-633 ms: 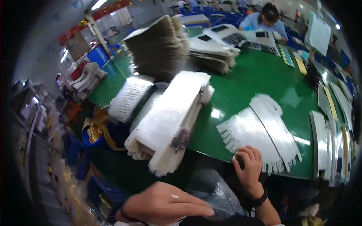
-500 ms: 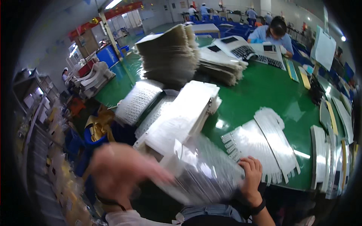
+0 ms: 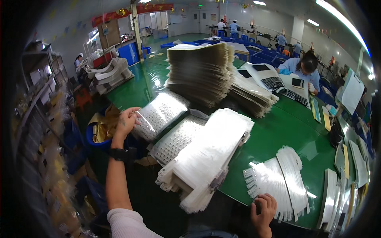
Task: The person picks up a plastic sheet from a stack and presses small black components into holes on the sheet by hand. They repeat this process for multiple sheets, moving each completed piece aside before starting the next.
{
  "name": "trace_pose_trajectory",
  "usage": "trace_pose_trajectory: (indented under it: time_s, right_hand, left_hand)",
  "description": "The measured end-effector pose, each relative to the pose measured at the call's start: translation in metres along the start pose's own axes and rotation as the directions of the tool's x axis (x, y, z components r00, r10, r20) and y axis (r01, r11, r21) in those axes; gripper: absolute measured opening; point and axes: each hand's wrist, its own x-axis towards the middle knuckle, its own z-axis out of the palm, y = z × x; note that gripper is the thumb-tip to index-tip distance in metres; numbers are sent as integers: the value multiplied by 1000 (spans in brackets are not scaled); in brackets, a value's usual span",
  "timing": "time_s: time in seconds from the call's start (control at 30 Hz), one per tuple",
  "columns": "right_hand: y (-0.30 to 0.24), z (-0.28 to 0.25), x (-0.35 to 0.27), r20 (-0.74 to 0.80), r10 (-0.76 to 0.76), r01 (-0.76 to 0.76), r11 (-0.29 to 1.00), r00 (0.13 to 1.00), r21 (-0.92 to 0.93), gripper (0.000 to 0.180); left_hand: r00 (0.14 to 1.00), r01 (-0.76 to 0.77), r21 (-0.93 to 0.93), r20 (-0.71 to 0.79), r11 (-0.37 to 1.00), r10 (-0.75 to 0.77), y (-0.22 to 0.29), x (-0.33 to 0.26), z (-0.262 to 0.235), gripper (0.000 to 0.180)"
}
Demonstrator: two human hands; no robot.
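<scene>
My left hand [image 3: 127,120] reaches to the near left corner of a stack of clear plastic sheets with rows of small holes [image 3: 160,115]. Its fingers close on the corner of a sheet there; the exact grip is small and partly lost in glare. My right hand [image 3: 264,210] rests at the table's front edge, fingers loosely bent and apart, with nothing in it. Just beyond it lie fanned clear plastic strips [image 3: 270,178] with tabbed ends. Between the hands, a thick pile of whitish translucent sheets [image 3: 210,146] overhangs the front edge.
Tall stacks of off-white sheets [image 3: 198,73] stand behind on the green table [image 3: 274,127]. A blue bin with yellowish material [image 3: 105,129] is below my left arm. Across the table, a person [image 3: 303,69] bends over black-and-white printed sheets. More strips [image 3: 329,198] lie at the right.
The clear film by my right hand is out of my hands. My left hand has moved forward to the perforated sheets. The view has shifted, and my right hand's fingers are looser.
</scene>
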Motion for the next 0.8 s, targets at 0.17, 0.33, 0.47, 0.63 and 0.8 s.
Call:
trace_pose_trajectory:
  time_s: [0.17, 0.33, 0.47, 0.63, 0.8]
  right_hand:
    - [-4, 0, 0, 11, -9, 9, 1000, 1000, -15, 17]
    - [-4, -7, 3, 64, -11, 12, 1000, 998, -28, 18]
    - [-3, -5, 3, 56, -21, 23, 999, 998, -39, 18]
    - [-3, -4, 3, 51, -42, 43, 999, 998, -28, 17]
    - [-2, -2, 1, 37, -46, 48, 998, 998, -37, 17]
  left_hand:
    - [974, -162, 117, -138, 980, 178, -33, -10, 4, 32]
    - [774, -355, 662, -187, 660, 605, 19, -57, 38, 29]
    - [854, -520, 285, 168, 805, 492, 28, -110, 77, 28]
    - [779, -626, 383, 253, 680, 574, -1, -136, 105, 34]
    - [807, -581, 417, 181, 699, 562, -13, -137, 116, 30]
